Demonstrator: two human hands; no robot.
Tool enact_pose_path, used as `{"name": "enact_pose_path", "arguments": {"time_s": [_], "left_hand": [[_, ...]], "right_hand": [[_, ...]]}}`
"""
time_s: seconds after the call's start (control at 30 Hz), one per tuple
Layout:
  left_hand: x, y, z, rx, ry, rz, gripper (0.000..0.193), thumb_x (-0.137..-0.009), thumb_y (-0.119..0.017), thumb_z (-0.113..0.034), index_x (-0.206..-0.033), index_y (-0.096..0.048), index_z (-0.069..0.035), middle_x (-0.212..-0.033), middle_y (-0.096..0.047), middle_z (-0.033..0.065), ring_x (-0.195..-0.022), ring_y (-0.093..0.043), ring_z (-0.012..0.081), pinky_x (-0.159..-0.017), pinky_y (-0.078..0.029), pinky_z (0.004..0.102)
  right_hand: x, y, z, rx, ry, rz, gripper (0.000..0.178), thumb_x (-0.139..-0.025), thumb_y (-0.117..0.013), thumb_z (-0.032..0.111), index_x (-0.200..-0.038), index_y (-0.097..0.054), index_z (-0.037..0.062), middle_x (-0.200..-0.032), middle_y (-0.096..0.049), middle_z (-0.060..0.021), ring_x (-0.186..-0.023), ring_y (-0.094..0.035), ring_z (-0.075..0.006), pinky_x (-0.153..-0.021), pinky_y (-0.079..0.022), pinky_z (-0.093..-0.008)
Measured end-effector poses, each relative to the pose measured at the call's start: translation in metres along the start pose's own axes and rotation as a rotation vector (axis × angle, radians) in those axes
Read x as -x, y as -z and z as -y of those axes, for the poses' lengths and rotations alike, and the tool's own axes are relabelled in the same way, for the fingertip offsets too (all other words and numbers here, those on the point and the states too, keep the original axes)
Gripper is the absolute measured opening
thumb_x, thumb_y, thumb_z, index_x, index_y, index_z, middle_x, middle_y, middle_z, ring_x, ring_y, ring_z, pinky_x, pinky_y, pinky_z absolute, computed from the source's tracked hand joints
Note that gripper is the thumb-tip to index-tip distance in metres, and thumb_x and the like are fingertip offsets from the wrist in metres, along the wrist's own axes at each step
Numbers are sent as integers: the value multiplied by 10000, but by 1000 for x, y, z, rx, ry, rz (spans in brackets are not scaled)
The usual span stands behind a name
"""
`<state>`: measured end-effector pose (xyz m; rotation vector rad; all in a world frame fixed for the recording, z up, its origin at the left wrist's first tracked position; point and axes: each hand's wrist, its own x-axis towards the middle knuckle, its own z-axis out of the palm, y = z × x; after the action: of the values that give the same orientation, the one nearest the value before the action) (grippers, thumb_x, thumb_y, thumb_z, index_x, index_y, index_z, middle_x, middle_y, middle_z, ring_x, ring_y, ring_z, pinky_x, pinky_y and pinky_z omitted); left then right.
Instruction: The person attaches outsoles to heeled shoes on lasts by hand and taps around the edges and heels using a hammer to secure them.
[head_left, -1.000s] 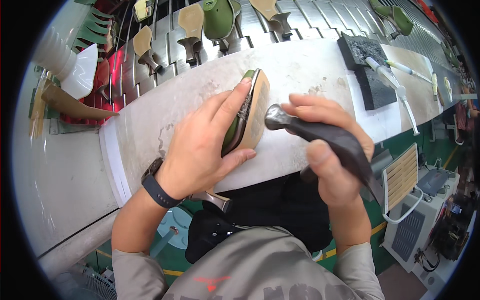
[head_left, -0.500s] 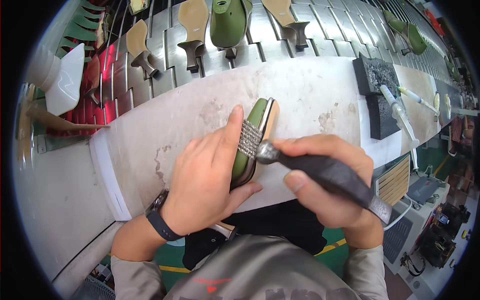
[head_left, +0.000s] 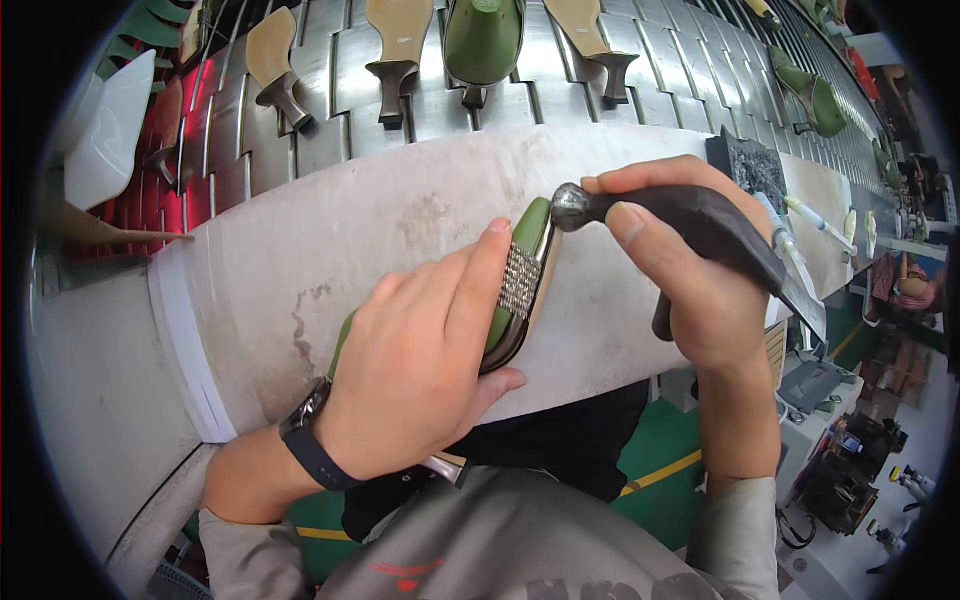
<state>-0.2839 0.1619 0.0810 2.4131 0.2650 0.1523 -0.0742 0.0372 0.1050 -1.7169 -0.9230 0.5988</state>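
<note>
A heeled shoe (head_left: 519, 283) on a green last lies tilted on its side over the worktable, its tan sole facing right and a silvery braided strap across its upper. My left hand (head_left: 415, 365) is wrapped round it, thumb under the near side, and hides much of the heel part. The heel tip pokes out below my wrist. In my right hand (head_left: 715, 300) is a dark shoemaker's hammer (head_left: 712, 203). Its round metal face touches or nearly touches the sole edge near the toe; I cannot tell which.
Beyond the white worktable (head_left: 370, 220) runs a metal slat conveyor (head_left: 340, 70) bearing several tan heeled soles (head_left: 400, 35) and a green last (head_left: 484, 45). A black block (head_left: 745, 160) and syringes (head_left: 820, 222) lie at the right. A white dish-like piece (head_left: 110, 135) stands far left.
My right hand has moved the hammer up and right, from the sole's middle toward the toe. My left hand and the shoe have shifted slightly to the right.
</note>
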Motion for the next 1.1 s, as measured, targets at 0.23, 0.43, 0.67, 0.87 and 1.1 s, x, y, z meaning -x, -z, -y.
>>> {"name": "enact_pose_path", "arguments": {"time_s": [0.23,0.43,0.67,0.87,1.1], "left_hand": [[6,-5,3,-1,-21,-46,1207,-658,-955,-169,-1631,-278,54,-1334,-611,241,-1107,-628,416,-918,-482,465],[9,-9,8,14,-53,-73,1198,-661,-944,-147,-1634,-273,46,-1317,-617,237,-1105,-630,418,-908,-492,470],[15,-9,9,-47,-109,-108,1093,-739,-860,-127,-1629,-257,74,-1318,-603,276,-1141,-620,458,-952,-504,489],[20,9,53,283,-76,-19,753,-897,-848,-278,-1507,-523,22,-1225,-703,238,-1095,-709,337,-991,-532,379],[21,6,50,270,-98,-96,477,-916,-811,-275,-1259,-688,33,-1034,-732,209,-927,-711,357,-841,-551,406]], "right_hand": [[38,1,21,139,103,236,244,-857,-825,50,-1079,-745,-15,-927,-784,-122,-813,-760,-165,-730,-591,-281],[77,-30,15,332,431,148,334,-768,-845,7,-1078,-733,-48,-1012,-774,-184,-914,-785,-337,-839,-640,-380],[135,-85,-3,370,490,-117,404,-744,-846,-3,-1125,-725,-59,-1060,-762,-216,-961,-770,-388,-899,-641,-426],[127,-70,5,332,483,-136,420,-750,-857,-5,-1144,-718,-46,-1023,-757,-196,-952,-761,-375,-842,-624,-409],[134,-98,6,282,426,-25,433,-706,-856,-16,-1113,-715,-58,-1009,-749,-192,-925,-754,-350,-822,-640,-398]]}}
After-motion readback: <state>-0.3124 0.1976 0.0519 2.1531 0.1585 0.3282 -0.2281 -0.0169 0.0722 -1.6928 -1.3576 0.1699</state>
